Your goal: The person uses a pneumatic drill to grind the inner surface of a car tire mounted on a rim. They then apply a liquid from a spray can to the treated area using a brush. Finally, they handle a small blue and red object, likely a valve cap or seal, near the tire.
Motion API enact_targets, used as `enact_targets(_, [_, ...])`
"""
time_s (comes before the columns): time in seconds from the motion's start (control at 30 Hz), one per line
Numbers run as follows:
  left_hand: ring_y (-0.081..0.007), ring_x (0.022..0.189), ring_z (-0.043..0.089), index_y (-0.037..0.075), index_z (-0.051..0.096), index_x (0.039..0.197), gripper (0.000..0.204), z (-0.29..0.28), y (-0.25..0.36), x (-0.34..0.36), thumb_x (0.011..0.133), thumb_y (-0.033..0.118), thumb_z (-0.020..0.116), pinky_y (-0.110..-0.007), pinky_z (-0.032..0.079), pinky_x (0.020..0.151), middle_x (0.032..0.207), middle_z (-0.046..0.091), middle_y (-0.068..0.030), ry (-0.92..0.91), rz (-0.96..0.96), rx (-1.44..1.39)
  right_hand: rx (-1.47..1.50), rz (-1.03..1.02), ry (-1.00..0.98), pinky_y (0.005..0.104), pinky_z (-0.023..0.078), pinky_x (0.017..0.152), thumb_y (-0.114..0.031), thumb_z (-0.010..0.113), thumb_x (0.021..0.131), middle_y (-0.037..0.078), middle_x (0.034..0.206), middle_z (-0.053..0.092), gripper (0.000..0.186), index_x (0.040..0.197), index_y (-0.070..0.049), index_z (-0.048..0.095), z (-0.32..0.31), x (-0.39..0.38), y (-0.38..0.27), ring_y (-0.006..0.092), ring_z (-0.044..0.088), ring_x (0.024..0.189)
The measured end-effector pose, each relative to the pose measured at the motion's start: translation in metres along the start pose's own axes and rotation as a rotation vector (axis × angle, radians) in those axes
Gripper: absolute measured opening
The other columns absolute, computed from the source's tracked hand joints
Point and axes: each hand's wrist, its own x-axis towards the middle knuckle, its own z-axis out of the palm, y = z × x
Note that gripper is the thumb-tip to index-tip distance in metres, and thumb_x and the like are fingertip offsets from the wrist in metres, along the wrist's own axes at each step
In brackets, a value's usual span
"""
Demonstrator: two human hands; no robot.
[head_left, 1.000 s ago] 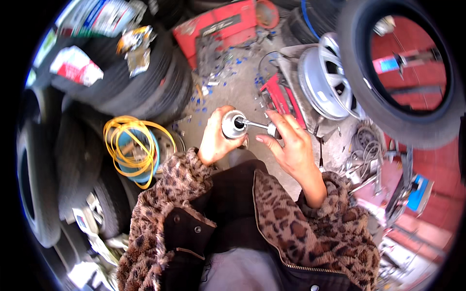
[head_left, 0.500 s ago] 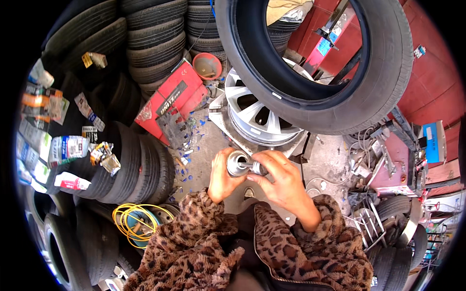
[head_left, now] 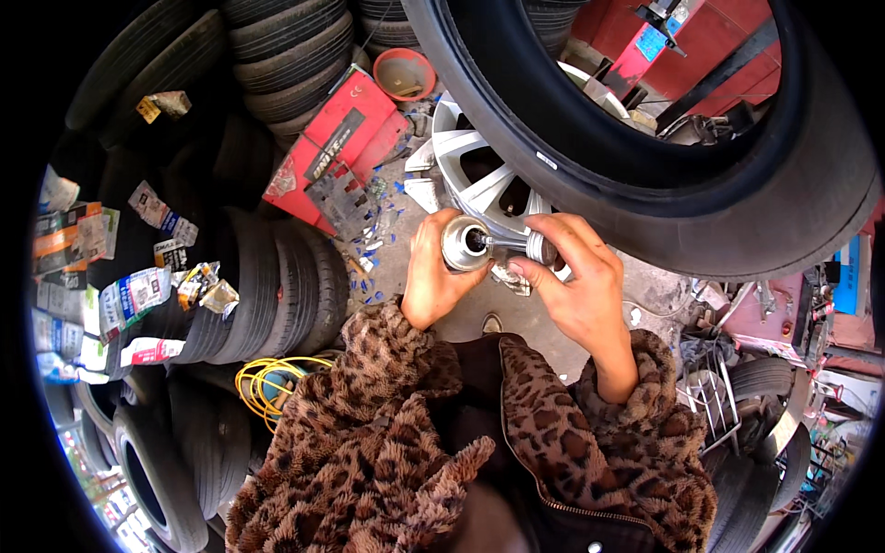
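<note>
My left hand (head_left: pixel 430 276) is wrapped round a silvery metal can (head_left: pixel 458 251) whose round mouth faces up, dark inside. In my right hand (head_left: pixel 585 281), thumb and fingers pinch a ridged screw cap (head_left: pixel 536 247). A thin metallic stem (head_left: pixel 503 241) runs from the cap to the can's mouth; its tip is over or just inside the opening, I cannot tell which. Beyond my hands a silver alloy wheel (head_left: pixel 487 191) lies flat, and a large black tire (head_left: pixel 636 207) leans over it.
Stacked tires (head_left: pixel 290 64) stand at the far left, with more tires (head_left: pixel 286 286) nearer. A red metal box (head_left: pixel 336 147) and a red bowl (head_left: pixel 404 72) are by the wheel. A yellow hose (head_left: pixel 263 387) lies coiled at lower left. Metal racks (head_left: pixel 719 396) stand at right.
My right hand has moved right with the cap, away from the can, and more of the stem shows. The view has shifted, so the tire appears larger and farther right.
</note>
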Motion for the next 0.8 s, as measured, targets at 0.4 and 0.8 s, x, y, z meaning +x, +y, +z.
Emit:
enact_targets(0.4, [-0.0360, 0.112, 0.053, 0.005, 0.051, 0.123, 0.070, -0.004, -0.034, 0.062, 0.063, 0.017, 0.084, -0.045, 0.037, 0.098, 0.115, 0.058, -0.0139, -0.132, 0.139, -0.098, -0.325, 0.200, 0.106, 0.0324, 0.053, 0.075, -0.013, 0.083, 0.073, 0.012, 0.105, 0.067, 0.043, 0.112, -0.003, 0.066, 0.017, 0.037, -0.027, 0.0253, 0.067, 0.089])
enact_targets(0.8, [-0.0346, 0.111, 0.054, 0.006, 0.048, 0.126, 0.073, -0.028, -0.046, 0.081, 0.064, 0.017, 0.084, -0.045, 0.037, 0.097, 0.115, 0.057, -0.0137, -0.200, 0.173, -0.173, -0.557, 0.138, 0.170, 0.0339, 0.053, 0.078, -0.009, 0.083, 0.072, 0.014, 0.105, 0.066, 0.044, 0.112, -0.001, 0.066, 0.040, 0.054, -0.071, 0.0280, 0.067, 0.091])
